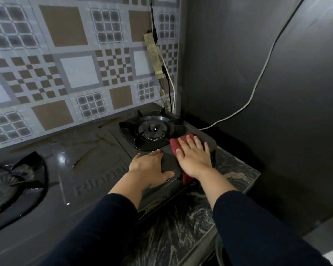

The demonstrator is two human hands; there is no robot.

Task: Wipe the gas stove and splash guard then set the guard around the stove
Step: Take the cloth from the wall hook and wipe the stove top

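A dark grey two-burner gas stove [96, 162] lies across the counter, its glossy top wet and streaked. My right hand [193, 155] presses flat on a red cloth [178, 144] at the stove's right front corner, beside the right burner [152, 129]. The cloth shows above the fingers and again below the wrist. My left hand [150, 166] rests flat, fingers apart, on the stove top just left of the right hand. The patterned sheet [69, 64] with brown, white and grey squares stands behind the stove against the wall; I cannot tell if it is the splash guard.
The left burner [10, 187] sits at the left edge. A marbled stone counter [236, 175] carries the stove. A taped power strip [155, 54] with black and white cables hangs on the wall behind the right burner. A dark wall [267, 83] closes the right side.
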